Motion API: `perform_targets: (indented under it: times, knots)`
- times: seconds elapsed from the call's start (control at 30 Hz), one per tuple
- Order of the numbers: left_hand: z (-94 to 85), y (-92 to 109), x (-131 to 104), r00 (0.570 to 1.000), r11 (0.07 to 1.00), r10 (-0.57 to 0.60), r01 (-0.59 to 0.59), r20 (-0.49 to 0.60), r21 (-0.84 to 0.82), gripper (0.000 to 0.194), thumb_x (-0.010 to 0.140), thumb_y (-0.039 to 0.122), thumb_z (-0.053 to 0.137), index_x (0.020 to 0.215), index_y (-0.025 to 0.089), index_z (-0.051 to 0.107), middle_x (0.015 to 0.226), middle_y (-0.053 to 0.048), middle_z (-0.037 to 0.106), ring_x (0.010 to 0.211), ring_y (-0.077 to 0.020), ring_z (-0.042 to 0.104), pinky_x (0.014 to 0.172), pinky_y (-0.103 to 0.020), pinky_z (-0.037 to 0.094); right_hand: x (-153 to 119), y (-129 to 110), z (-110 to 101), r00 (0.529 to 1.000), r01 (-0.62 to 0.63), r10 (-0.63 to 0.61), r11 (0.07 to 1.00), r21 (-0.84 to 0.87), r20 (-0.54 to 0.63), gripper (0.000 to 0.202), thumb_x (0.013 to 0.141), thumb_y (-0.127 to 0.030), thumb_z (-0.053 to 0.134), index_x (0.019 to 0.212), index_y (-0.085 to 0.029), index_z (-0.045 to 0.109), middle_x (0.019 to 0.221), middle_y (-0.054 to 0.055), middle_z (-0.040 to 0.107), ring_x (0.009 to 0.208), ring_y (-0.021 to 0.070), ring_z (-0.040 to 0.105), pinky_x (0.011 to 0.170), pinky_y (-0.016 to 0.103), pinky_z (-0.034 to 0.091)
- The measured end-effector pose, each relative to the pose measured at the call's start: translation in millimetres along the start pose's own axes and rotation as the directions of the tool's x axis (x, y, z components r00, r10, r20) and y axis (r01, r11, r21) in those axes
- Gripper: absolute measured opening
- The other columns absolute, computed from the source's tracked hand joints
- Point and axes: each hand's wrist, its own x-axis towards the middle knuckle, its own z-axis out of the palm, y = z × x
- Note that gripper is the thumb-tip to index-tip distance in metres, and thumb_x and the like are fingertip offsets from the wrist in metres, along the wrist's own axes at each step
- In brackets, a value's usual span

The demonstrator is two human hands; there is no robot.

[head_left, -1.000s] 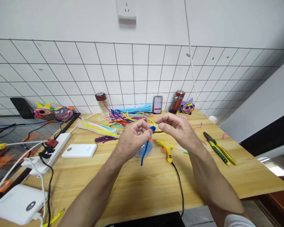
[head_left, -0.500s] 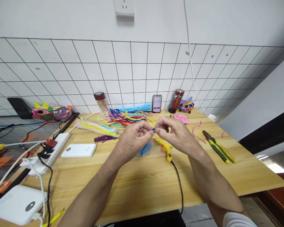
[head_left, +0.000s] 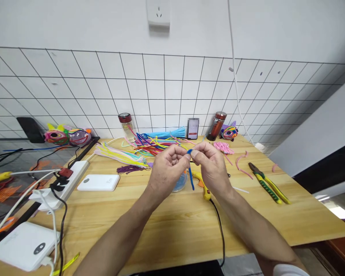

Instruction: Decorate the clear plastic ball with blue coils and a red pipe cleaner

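Observation:
A blue pipe cleaner (head_left: 191, 178) is pinched between the fingertips of my left hand (head_left: 170, 165) and my right hand (head_left: 209, 163). Its top is bent into a small curl between the thumbs, and one end hangs straight down. Below and behind the left hand is a clear round piece with blue in it (head_left: 179, 183), partly hidden. A yellow glue gun (head_left: 206, 191) lies on the table beneath my right hand, which covers part of it. Farther back lies a pile of coloured pipe cleaners (head_left: 152, 143).
Pliers (head_left: 268, 184) and pink pipe cleaner pieces (head_left: 241, 165) lie at right. A white power bank (head_left: 98, 182), a power strip (head_left: 70, 180) and cables are at left. Two bottles (head_left: 217, 126), a phone (head_left: 193, 128) and decorated animal figures (head_left: 229, 131) stand along the wall.
The blue pipe cleaner now shows a bent top and a hanging end, where only a small bit showed between the fingers before. My right hand has turned, and the view has shifted slightly.

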Motion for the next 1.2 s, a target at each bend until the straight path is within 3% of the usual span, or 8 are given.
perform_targets:
  times: [0.1, 0.27, 0.37, 0.5, 0.7, 0.83, 1.07, 1.2]
  knots:
    - [-1.6, 0, 0, 1.0, 1.0, -0.015, 0.015, -0.012, 0.013, 0.023, 0.078, 0.036, 0.076, 0.079, 0.02, 0.06, 0.061, 0.005, 0.06, 0.051, -0.0085, 0.052, 0.051, -0.021, 0.043, 1, 4, 0, 0.999, -0.036, 0.034, 0.998, 0.055, 0.028, 0.018, 0.084, -0.038, 0.072, 0.079, -0.023, 0.063, 0.07, -0.003, 0.059, 0.065, 0.0146, 0.053, 0.065, 0.029, 0.047]
    - [-9.3, 1, 4, 0.998, 0.999, -0.046, 0.045, 0.033, 0.024, 0.024, 0.078, 0.038, 0.076, 0.08, 0.02, 0.06, 0.061, 0.005, 0.061, 0.051, -0.0091, 0.051, 0.051, -0.021, 0.042, 13, -11, -19, 0.984, -0.045, 0.055, 0.997, -0.061, 0.169, 0.023, 0.087, -0.044, 0.071, 0.087, -0.022, 0.072, 0.076, 0.0, 0.066, 0.07, 0.0162, 0.058, 0.067, 0.03, 0.048]
    - [-11.2, 1, 4, 0.997, 0.997, -0.035, 0.031, 0.065, 0.065, 0.021, 0.077, 0.035, 0.075, 0.079, 0.02, 0.061, 0.06, 0.006, 0.056, 0.052, -0.0086, 0.048, 0.051, -0.021, 0.04, 15, -24, -30, 0.98, 0.053, -0.008, 0.973, -0.226, 0.197, 0.019, 0.09, -0.04, 0.069, 0.091, -0.021, 0.075, 0.079, 0.001, 0.069, 0.075, 0.0169, 0.061, 0.069, 0.031, 0.047]
    - [-10.1, 0, 2, 0.995, 0.974, -0.023, 0.0, 0.1, 0.226, 0.012, 0.079, 0.029, 0.069, 0.077, 0.019, 0.061, 0.062, 0.006, 0.055, 0.055, -0.0092, 0.047, 0.052, -0.021, 0.038, 11, -34, -36, 0.95, 0.24, -0.111, 0.855, -0.459, 0.29, 0.009, 0.09, -0.023, 0.065, 0.085, -0.021, 0.072, 0.079, 0.0, 0.07, 0.075, 0.0161, 0.061, 0.067, 0.03, 0.044]
    - [-7.1, 1, -2, 0.993, 0.925, -0.007, -0.04, 0.122, 0.377, 0.009, 0.079, 0.025, 0.064, 0.073, 0.02, 0.061, 0.062, 0.004, 0.055, 0.059, -0.0107, 0.048, 0.052, -0.022, 0.035, 7, -35, -34, 0.899, 0.359, -0.124, 0.758, -0.544, 0.42, 0.011, 0.088, -0.016, 0.062, 0.08, -0.021, 0.067, 0.075, 0.0, 0.066, 0.071, 0.0151, 0.057, 0.067, 0.03, 0.042]
    - [-6.9, 0, 0, 0.996, 0.96, -0.033, 0.007, 0.088, 0.28, 0.014, 0.078, 0.032, 0.069, 0.078, 0.019, 0.064, 0.065, 0.003, 0.059, 0.059, -0.0108, 0.052, 0.054, -0.022, 0.039, 8, -32, -32, 0.932, 0.289, -0.115, 0.809, -0.513, 0.344, 0.012, 0.088, -0.018, 0.062, 0.076, -0.021, 0.065, 0.069, -0.002, 0.061, 0.065, 0.0135, 0.052, 0.061, 0.029, 0.037]
    - [-5.7, 1, 1, 0.998, 0.997, -0.045, 0.042, 0.044, 0.066, 0.021, 0.075, 0.035, 0.077, 0.081, 0.018, 0.066, 0.061, 0.005, 0.06, 0.053, -0.0085, 0.05, 0.05, -0.02, 0.039, 5, -22, -18, 0.987, 0.077, -0.035, 0.96, -0.271, 0.156, 0.012, 0.084, -0.031, 0.067, 0.077, -0.022, 0.066, 0.068, -0.002, 0.063, 0.063, 0.0142, 0.053, 0.059, 0.028, 0.04]
    - [-1.0, 1, 0, 0.999, 0.999, -0.04, 0.04, 0.0, -0.007, 0.021, 0.075, 0.035, 0.076, 0.079, 0.019, 0.064, 0.061, 0.004, 0.065, 0.048, -0.0072, 0.049, 0.047, -0.02, 0.036, 1, -13, -6, 0.998, 0.066, -0.062, 0.985, -0.158, 0.03, 0.016, 0.083, -0.035, 0.071, 0.075, -0.022, 0.066, 0.068, -0.002, 0.062, 0.065, 0.0143, 0.053, 0.062, 0.029, 0.043]
